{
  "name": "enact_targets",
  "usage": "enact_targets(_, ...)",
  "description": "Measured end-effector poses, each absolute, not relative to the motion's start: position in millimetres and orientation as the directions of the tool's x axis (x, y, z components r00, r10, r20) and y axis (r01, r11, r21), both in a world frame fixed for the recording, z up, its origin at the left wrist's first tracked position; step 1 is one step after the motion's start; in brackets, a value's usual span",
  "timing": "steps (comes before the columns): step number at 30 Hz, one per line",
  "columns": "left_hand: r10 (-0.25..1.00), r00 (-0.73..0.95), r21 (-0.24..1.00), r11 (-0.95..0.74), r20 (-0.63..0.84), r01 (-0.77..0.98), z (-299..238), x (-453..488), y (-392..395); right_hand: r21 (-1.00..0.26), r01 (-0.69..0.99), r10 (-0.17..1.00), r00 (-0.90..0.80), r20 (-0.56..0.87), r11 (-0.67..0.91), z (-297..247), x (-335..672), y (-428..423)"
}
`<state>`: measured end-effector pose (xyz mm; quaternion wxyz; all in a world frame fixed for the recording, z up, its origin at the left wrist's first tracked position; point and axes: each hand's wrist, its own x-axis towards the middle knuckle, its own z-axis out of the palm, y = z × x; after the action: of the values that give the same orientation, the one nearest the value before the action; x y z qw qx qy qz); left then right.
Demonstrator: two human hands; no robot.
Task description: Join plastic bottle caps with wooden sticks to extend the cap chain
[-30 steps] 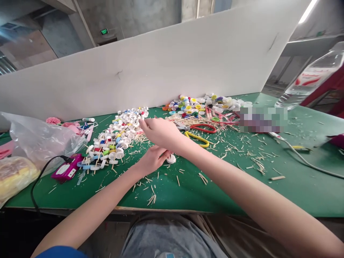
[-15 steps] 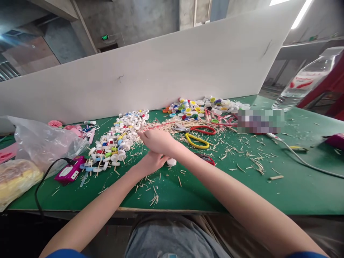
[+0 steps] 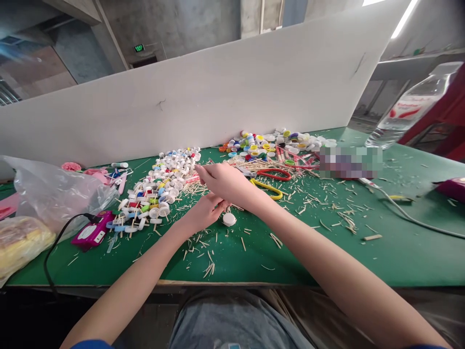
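Note:
My left hand (image 3: 205, 211) is closed over the green table, its fingertips curled together beside a white bottle cap (image 3: 229, 220). A short pale stick shows at the top of that cap; whether the fingers grip it I cannot tell. Just above and partly over the left hand is my right hand (image 3: 227, 183), also closed, with its thumb and fingers pointing left. What lies inside its grip is hidden. Left of both hands spreads a heap of caps with wooden sticks in them (image 3: 162, 189). Loose wooden sticks (image 3: 191, 188) lie behind the hands.
Red-handled scissors (image 3: 274, 174) and a yellow handle (image 3: 271, 190) lie beyond my right wrist. More loose caps (image 3: 261, 145) are piled by the white partition (image 3: 203, 97). A purple power strip (image 3: 95, 230), plastic bag (image 3: 54, 194), white cable (image 3: 407, 218) and water bottle (image 3: 409, 109) stand around.
My right hand has moved a little right and away, now covering part of the yellow handle. The white cap beside my left fingers shows more fully. My right forearm hides the red-handled tool near it.

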<state>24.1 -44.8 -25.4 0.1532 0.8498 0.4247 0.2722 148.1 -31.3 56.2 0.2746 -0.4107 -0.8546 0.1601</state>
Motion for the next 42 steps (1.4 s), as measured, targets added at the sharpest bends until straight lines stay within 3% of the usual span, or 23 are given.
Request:
enact_targets(13,0.8,0.502,0.576,-0.591,0.328,0.565,-24.5,25.8,-50.3,-0.379,0.613,0.72,-0.607,0.335,0.693,40.3,148.6,-23.1)
enact_targets(24,0.791,0.509,0.589,-0.601,0.339,0.541,-29.9,26.0,-48.9,-0.633,0.585,0.817,-0.561,0.137,0.508,54.1,147.9,-26.2)
enact_targets(34,0.774,0.534,0.56,-0.623,0.34,0.546,-29.9,23.5,-50.5,-0.698,0.578,0.825,-0.564,0.031,0.422,58.6,146.6,-27.1)
enact_targets(42,0.752,0.547,0.546,-0.651,0.369,0.527,-30.5,24.3,-51.7,-0.66,0.616,0.796,-0.603,-0.045,0.429,62.2,142.8,-20.6)
